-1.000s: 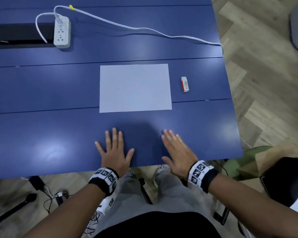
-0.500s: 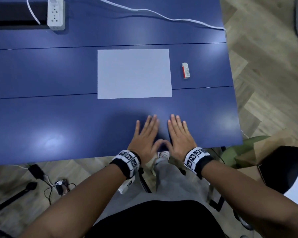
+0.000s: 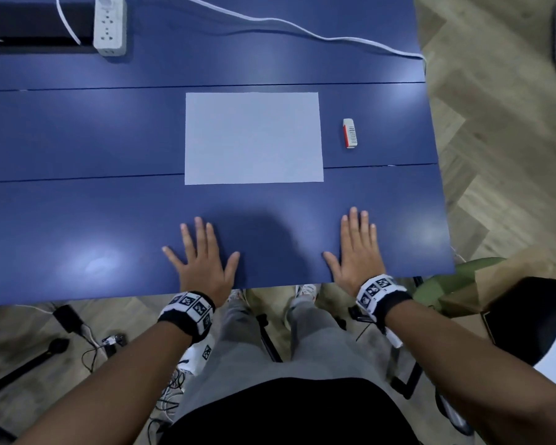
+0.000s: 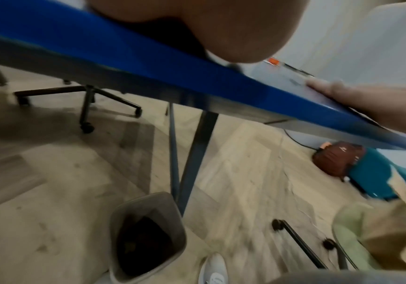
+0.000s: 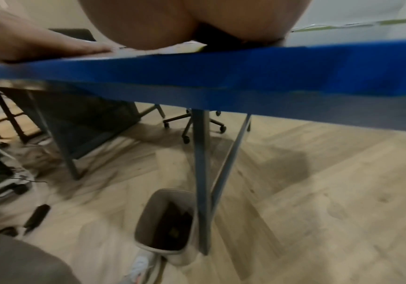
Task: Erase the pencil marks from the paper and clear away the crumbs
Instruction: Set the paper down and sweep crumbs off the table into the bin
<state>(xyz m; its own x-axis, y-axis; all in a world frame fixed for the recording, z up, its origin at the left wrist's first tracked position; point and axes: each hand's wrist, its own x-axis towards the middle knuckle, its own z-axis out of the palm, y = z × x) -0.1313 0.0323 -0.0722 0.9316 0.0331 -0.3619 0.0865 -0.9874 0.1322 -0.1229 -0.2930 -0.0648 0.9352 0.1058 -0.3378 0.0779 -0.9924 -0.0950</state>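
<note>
Blue table: paper center frame, eraser just right; left hand and right hand flat, fingers spread, holding nothing.

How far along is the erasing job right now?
Nothing looks done yet. The eraser lies untouched on the table, right of the paper. Left hand and right hand lie flat near the front edge, holding nothing. Erasing and crumb clearing remain; pencil marks are too faint to see.
</note>
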